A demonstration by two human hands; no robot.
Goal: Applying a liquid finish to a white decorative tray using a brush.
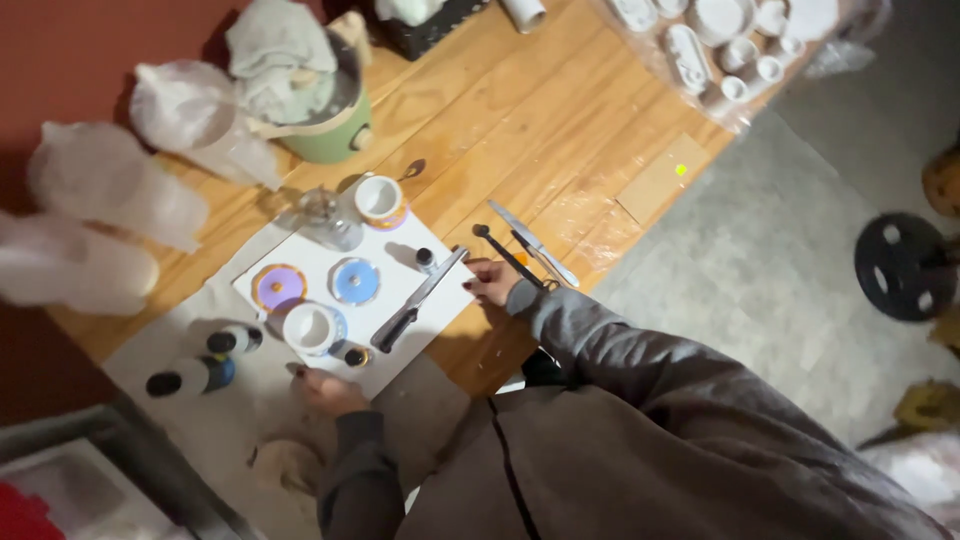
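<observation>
Two hands are reaching over a white board [400, 260] that is lying on the wooden tabletop [520, 110]. Near the board's right edge, the right hand [490, 280] is resting with fingers curled in, touching the tip end of a long knife [420, 298] that is lying diagonally across the board; whether the fingers are actually pinching the blade I cannot tell. Just right of that hand, a black spoon [505, 255] and a metal spatula [533, 243] are lying side by side on the wood. The left hand [330, 390] is sitting at the board's near corner, fingers loosely bent and holding nothing that shows, close to a small dark bottle [356, 356] and a white cup [310, 328]. Further along the board, a purple disc [279, 287] and a blue disc [354, 281] are lying flat, and a second white cup [379, 198] is standing at the far corner beside a glass jar [328, 215]. A green pot [330, 125] stuffed with cloth is standing at the far left of the tabletop.
</observation>
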